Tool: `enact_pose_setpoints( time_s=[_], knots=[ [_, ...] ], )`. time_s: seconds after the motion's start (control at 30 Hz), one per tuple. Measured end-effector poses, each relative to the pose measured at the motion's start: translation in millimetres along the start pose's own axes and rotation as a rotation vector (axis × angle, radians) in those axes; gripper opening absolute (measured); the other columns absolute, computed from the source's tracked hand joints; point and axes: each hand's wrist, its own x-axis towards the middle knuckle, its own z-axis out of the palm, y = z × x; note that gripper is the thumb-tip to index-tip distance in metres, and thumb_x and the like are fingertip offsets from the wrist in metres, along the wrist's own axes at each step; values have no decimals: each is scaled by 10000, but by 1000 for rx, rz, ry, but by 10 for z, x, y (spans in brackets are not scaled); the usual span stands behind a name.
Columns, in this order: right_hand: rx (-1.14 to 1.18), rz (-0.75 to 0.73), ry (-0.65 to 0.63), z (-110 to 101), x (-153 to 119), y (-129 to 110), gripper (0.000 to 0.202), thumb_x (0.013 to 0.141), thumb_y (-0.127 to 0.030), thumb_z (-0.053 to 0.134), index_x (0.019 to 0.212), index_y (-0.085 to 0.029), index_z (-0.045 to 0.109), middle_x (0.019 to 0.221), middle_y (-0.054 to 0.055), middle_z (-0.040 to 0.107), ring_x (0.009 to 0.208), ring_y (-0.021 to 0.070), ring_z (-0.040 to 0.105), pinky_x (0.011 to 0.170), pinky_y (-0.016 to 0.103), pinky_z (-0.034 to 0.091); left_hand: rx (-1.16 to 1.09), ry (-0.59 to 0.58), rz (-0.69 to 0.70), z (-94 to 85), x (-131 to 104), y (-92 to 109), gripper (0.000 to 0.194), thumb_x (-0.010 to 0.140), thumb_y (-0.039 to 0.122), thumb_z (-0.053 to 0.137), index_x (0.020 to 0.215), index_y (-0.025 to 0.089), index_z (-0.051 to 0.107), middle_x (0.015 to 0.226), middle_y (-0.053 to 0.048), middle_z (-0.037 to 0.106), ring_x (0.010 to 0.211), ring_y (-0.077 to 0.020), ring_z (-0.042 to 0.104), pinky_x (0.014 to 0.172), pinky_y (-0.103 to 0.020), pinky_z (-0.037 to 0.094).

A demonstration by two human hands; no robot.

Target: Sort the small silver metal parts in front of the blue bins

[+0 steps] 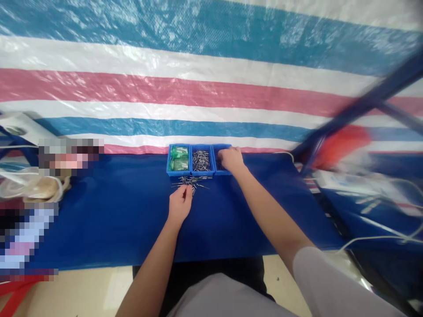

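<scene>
Three small blue bins stand side by side at the back of the blue table. The left bin (168, 167) holds green-and-clear packets (179, 158). Many thin metal pins (201, 161) fill the middle bin (203, 174). My right hand (232, 159) reaches into the right bin (222, 173), its fingers curled down; the fingertips and whatever they grip are hidden. In front of the bins lies a loose pile of thin metal pins (190, 181). My left hand (180, 203) is at its near edge, thumb and fingers pinched together; what is between them is too small to make out.
Behind the table (125, 220) hangs a striped plastic sheet (198, 97). A blue metal frame (360, 105) slants up at the right, beside a blurred red bag (346, 145) and a white cable (373, 238). Another person, partly blurred out, is at the left edge.
</scene>
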Motion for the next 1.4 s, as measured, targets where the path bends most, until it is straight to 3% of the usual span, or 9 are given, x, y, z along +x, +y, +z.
enact_pose_setpoints(
  time_s=[0.37,0.5,0.6,0.7,0.77,0.83,1.2,1.33,1.4],
  knots=[
    [37,-55,21,2,-68,26,274,792,-82,564,985,-187,729,932,105,739,991,276,607,936,404,328,-19,-6,7,9,4,-2,355,959,437,451,742,203,608,610,21,597,585,-114,550,633,-229,419],
    [289,-32,159,-120,-109,-64,301,850,-158,524,1102,-191,687,962,77,736,985,267,598,938,408,365,-12,-4,8,6,3,5,379,960,459,441,728,207,604,609,17,597,582,-117,551,627,-232,421],
    [439,-84,315,-185,-219,-153,412,903,-269,518,1304,-194,578,1215,106,665,1066,276,567,942,415,392,-14,5,4,3,1,9,392,958,474,438,727,207,607,605,14,600,580,-122,554,625,-234,422],
    [410,60,410,-122,-401,-202,382,930,-353,496,1270,-215,602,1337,120,581,1201,333,466,991,497,346,-15,20,-2,1,-3,14,388,957,470,442,734,204,614,604,15,606,577,-120,557,626,-234,423],
    [381,253,406,-17,-523,-210,391,911,-393,528,1255,-231,618,1403,122,523,1232,381,413,989,561,325,-11,17,-1,1,-4,16,381,959,462,441,738,205,617,605,16,608,577,-118,558,627,-234,424],
    [380,334,344,94,-608,-212,433,894,-428,552,1275,-231,612,1450,132,477,1223,398,407,981,592,328,-3,7,0,2,-1,17,379,960,461,438,740,207,616,606,17,609,578,-118,558,629,-235,426],
    [384,213,270,182,-529,-210,306,932,-412,520,1108,-271,728,1387,67,570,1257,384,389,1010,574,341,0,19,-4,1,6,8,379,957,470,444,751,207,624,606,18,618,584,-123,572,637,-235,434],
    [346,187,360,64,-598,-280,288,929,-370,540,1103,-231,724,1443,87,517,1358,404,300,1066,596,260,-11,27,-5,3,4,13,374,958,451,448,731,205,616,605,16,619,586,-120,573,638,-231,433],
    [397,141,406,-32,-686,-369,295,956,-354,499,1090,-207,717,1383,110,563,1327,369,365,1067,548,289,-17,23,-10,4,7,12,365,957,446,452,740,204,619,604,16,619,583,-120,573,632,-230,429]
  ],
)
